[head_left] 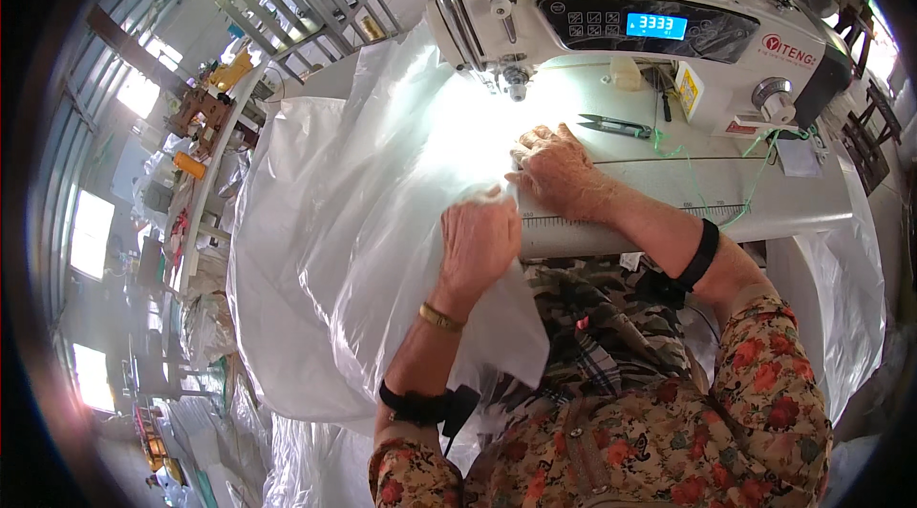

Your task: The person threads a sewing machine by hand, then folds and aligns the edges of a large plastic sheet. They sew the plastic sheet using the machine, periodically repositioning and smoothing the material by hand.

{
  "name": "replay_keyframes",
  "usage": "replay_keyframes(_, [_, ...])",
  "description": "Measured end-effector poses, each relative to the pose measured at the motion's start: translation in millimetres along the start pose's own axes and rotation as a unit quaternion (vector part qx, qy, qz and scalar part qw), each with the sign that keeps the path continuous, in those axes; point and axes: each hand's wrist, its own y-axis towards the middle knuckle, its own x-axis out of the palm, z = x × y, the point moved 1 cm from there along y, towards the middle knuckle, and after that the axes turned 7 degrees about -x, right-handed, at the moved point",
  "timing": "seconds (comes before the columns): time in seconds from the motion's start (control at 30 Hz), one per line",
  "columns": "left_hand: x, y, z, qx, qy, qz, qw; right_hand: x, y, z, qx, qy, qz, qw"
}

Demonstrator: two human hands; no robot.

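A large white, shiny plastic-like sheet [315, 193] spreads over the left of the sewing machine's bed and hangs down across my lap. My left hand [480, 236] is closed in a fist on its near edge. Just beyond and to the right, my right hand [559, 169] lies with bent fingers, its thumb and fingertips pinching the sheet's edge. Both hands are close together, in front of the needle area [516, 83] of the white sewing machine [497, 2]. Glare from the machine's lamp washes out the sheet under the needle.
Thread snips [616, 126] lie on the bed right of my right hand. Green thread [693, 164] trails across the bed to the right, over a ruler strip [659, 214] near the front edge. A cluttered bench [215, 164] stands at the left, and a metal rack [306, 7] at the back.
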Motion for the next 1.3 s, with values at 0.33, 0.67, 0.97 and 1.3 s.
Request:
replay_keyframes(0.33, [3, 32, -1, -0.095, -0.053, -0.052, 0.993, 11, 3, 17, 0.027, -0.041, -0.068, 0.997])
replay_keyframes(0.67, [-3, -130, 7, -0.114, -0.245, 0.076, 0.96, -4, -14, -8, 0.065, 0.175, 0.088, 0.979])
replay_keyframes(0.97, [1, -188, 26, -0.116, -0.211, 0.03, 0.97, 31, -149, -95, 0.067, 0.269, 0.113, 0.954])
replay_keyframes(1.3, [14, -152, 32, -0.108, 0.008, 0.003, 0.994, 80, -137, -104, 0.241, 0.563, -0.035, 0.79])
